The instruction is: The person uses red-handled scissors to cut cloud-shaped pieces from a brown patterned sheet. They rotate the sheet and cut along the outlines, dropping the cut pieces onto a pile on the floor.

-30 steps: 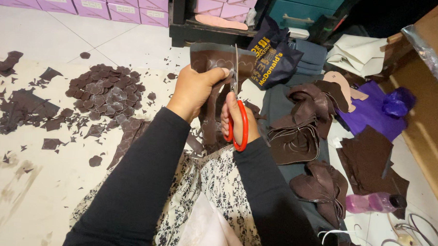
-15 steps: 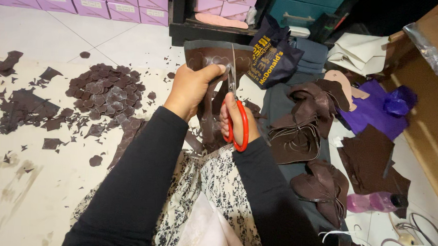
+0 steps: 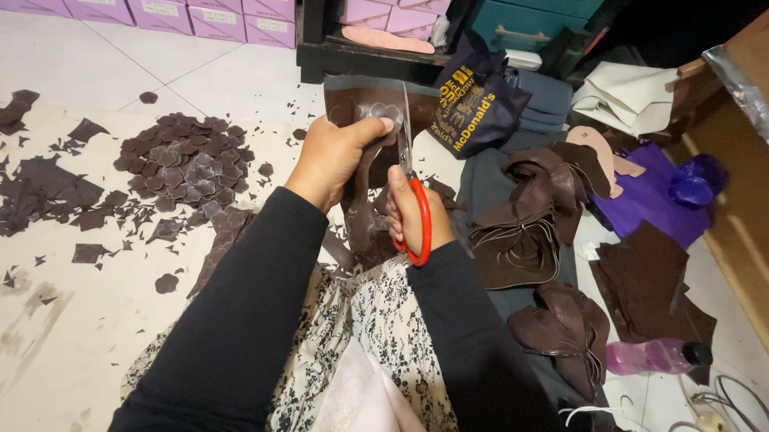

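L hand (image 3: pixel 334 155) clenched on dark brown sheet (image 3: pixel 367 100), held up over lap. R hand (image 3: pixel 412 213) fingers through red-handled scissors (image 3: pixel 411 191), blades upright against sheet edge. Cut-out pile (image 3: pixel 186 162) on floor, left, well apart.

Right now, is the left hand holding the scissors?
No, the red-handled scissors are in the right hand, while the left hand grips the dark brown sheet.
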